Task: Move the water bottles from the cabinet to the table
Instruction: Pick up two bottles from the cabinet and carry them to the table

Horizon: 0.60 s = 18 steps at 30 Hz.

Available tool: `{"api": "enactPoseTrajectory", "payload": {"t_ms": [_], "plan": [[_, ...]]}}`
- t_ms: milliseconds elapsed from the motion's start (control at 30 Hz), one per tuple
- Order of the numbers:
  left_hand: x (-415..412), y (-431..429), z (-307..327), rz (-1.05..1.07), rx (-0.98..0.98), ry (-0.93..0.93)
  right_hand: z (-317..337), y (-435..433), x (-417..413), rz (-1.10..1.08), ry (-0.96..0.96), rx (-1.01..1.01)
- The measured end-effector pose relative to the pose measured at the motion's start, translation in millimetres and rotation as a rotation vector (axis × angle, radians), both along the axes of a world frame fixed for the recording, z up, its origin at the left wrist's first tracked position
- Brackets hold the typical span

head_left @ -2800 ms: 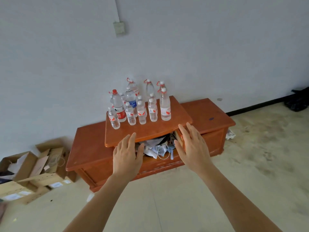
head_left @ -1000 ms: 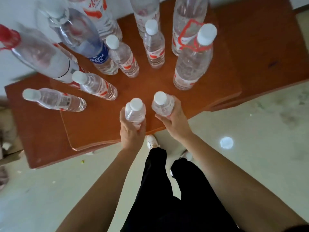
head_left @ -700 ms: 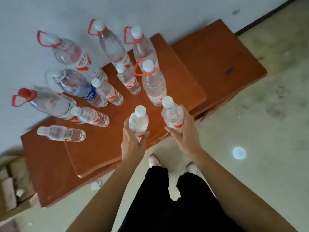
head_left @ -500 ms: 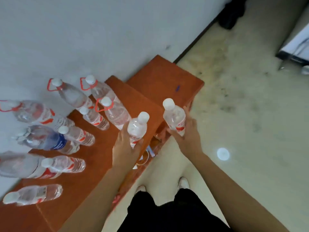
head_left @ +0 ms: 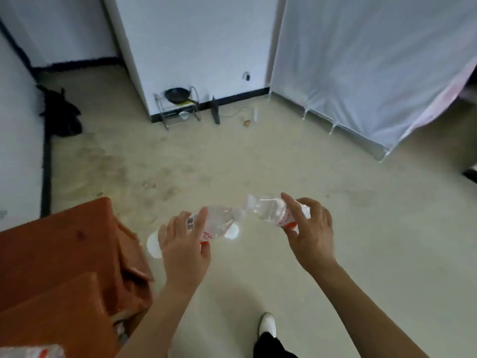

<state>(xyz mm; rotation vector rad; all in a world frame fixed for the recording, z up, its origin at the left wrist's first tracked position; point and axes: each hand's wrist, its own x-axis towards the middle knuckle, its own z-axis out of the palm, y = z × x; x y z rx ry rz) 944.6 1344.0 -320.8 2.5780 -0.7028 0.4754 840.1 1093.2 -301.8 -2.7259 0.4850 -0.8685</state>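
You're mid-carry: left grip (head_left: 183,244) wraps the first bottle (head_left: 219,223), right grip (head_left: 309,233) the second bottle (head_left: 271,213), both over the floor (head_left: 232,164) beside the cabinet (head_left: 64,254); neither delivered yet, worktop out of view, a third bottle (head_left: 31,352) waits on the cabinet.

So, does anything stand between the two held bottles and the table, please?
The table is out of view. The left hand and right hand hold the left bottle and right bottle over open floor; only a pan rack and fabric wardrobe stand far ahead.
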Motion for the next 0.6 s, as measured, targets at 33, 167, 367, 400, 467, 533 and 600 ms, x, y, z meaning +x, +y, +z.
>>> {"api": "enactPoseTrajectory", "payload": {"t_ms": [33,167,367,400,467,533,600], "plan": [[0,-10,1,-0.001,0.025,-0.005,4,-11,-7,-0.027,-0.029,-0.059],[-33,-105,30,-0.167,0.069,-0.086,26,-85,-90,-0.249,-0.095,-0.216],[-130,-305,48,-0.52,0.103,-0.216,29,-213,-254,-0.585,-0.117,-0.174],[-148,-338,51,-0.566,0.107,-0.229,27,-233,-278,-0.624,-0.112,-0.136],[-196,-416,52,-0.668,0.087,-0.254,28,-279,-334,-0.71,-0.114,-0.098],[-232,-474,58,-0.742,0.091,-0.285,29,-317,-375,-0.766,-0.112,-0.082],[-271,-531,58,-0.824,0.071,-0.29,34,-355,-421,-0.859,-0.097,-0.074]]}}
